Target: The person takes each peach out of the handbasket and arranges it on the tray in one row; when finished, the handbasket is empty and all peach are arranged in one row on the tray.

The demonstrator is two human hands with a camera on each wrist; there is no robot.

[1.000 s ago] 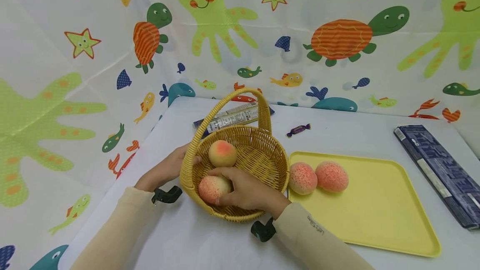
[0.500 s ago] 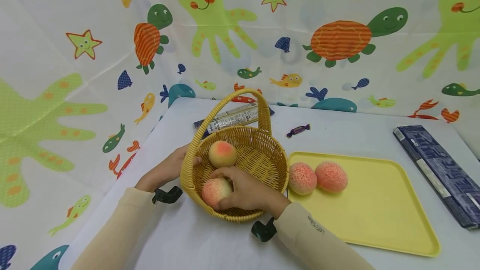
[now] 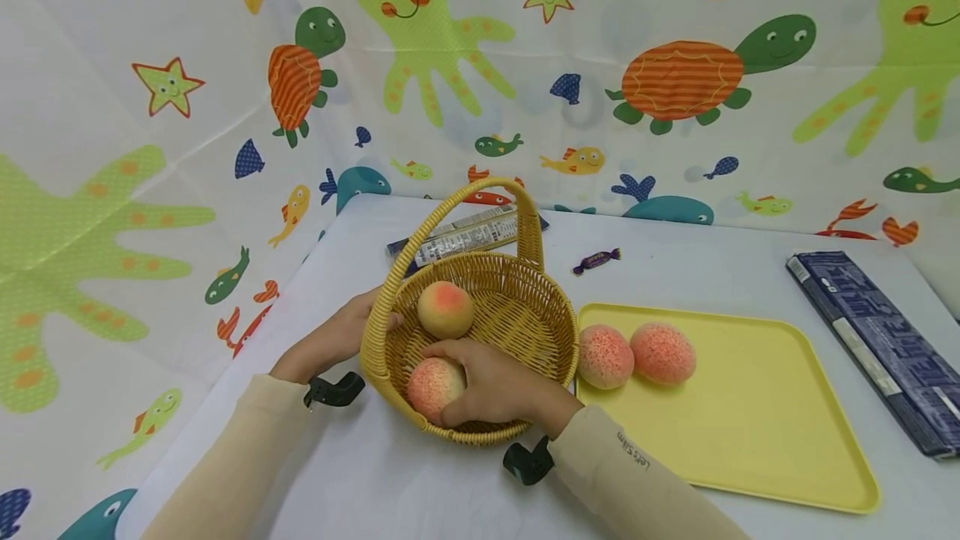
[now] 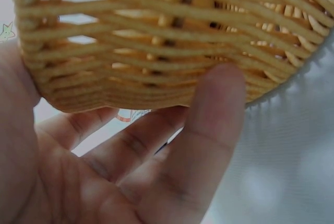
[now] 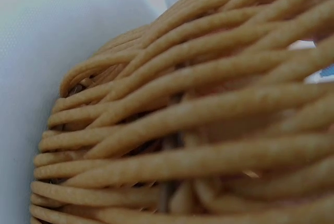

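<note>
In the head view, a yellow wicker basket (image 3: 474, 437) with a tall arched handle stands on the white table. My left hand (image 3: 347, 336) grips its left side, one digit showing over the rim. The left wrist view has the fingers of that hand (image 4: 130, 166) against the woven wall and base. Inside the basket, my right hand (image 3: 495, 382) holds a pink-and-cream peach (image 3: 435, 388) near the front left, thumb on its near side. Another peach (image 3: 446, 310) lies just behind it. Basket weave fills the right wrist view, hiding the right hand there.
Right of the basket, a yellow tray (image 3: 750, 432) bears two pink peaches, a left one (image 3: 606, 356) and a right one (image 3: 663, 353). A wrapped candy (image 3: 597, 261) and a printed box (image 3: 480, 236) lie behind; a long blue box (image 3: 877, 348) lies far right.
The peach under my right hand has shifted slightly right and turned, with more of its pink side showing. My left hand and the basket stay in place.
</note>
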